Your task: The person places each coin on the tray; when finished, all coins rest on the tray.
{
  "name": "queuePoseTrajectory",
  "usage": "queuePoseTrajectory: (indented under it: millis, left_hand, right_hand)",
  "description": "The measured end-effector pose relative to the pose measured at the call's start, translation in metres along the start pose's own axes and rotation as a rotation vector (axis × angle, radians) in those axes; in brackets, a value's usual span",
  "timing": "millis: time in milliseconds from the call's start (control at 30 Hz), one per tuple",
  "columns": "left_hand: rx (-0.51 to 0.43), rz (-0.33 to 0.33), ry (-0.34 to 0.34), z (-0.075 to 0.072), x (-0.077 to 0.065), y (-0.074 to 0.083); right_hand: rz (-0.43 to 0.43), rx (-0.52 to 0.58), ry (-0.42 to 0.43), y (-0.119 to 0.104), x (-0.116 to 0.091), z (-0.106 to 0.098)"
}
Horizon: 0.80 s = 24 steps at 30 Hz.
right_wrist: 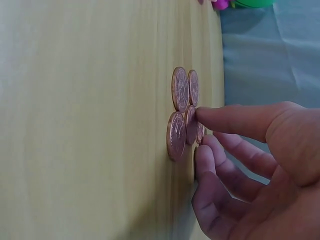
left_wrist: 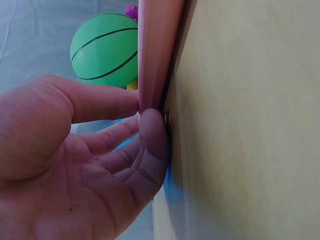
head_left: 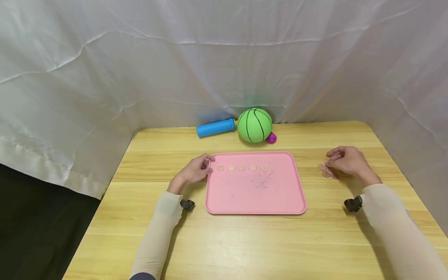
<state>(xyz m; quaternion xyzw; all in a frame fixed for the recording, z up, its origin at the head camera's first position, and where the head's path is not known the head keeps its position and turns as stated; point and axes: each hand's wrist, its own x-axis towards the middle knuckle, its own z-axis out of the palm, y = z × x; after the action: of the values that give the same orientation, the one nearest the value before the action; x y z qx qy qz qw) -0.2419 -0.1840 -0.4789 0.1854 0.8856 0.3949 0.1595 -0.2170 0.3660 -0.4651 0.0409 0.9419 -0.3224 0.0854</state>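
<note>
My left hand (head_left: 196, 168) grips the left edge of a pink tray (head_left: 252, 202); in the left wrist view the thumb lies on the rim and a fingertip is under it. Several copper-coloured coins (head_left: 241, 167) lie in a row along the tray's upper part. To the right of the tray, my right hand (head_left: 347, 160) is at a small cluster of coins (head_left: 326, 174) on the table. Close up in the right wrist view, the thumb and curled fingers pinch around a coin (right_wrist: 200, 133), partly hidden, among several others (right_wrist: 176, 135).
Behind the tray, a green ball (head_left: 254, 125) with black lines rests by a blue cylinder (head_left: 216, 128) and a small purple piece (head_left: 271, 138). White cloth (head_left: 224, 70) hangs along the back and sides of the wooden table (head_left: 238, 249).
</note>
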Motion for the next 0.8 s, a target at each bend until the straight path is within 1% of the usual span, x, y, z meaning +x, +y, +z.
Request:
queuePoseTrajectory:
  millis: [233,433,633,733,800]
  left_hand:
    - [0.005,0.001,0.0,0.001,0.0,0.0]
    - [0.012,0.001,-0.004,0.001,0.001,0.001]
    - [0.023,0.006,-0.005,0.0,0.001,0.001]
    - [0.029,0.003,-0.006,-0.001,0.0,0.001]
    - [0.028,0.003,-0.007,-0.001,0.0,0.0]
  right_hand:
    - [-0.02,-0.033,-0.018,-0.003,0.003,0.001]
    - [-0.035,-0.016,-0.006,-0.004,0.004,0.007]
    - [-0.043,0.032,0.035,-0.009,0.001,0.008]
    - [-0.051,0.068,0.054,-0.016,-0.003,0.01]
    - [-0.055,0.112,0.05,-0.023,-0.005,0.012]
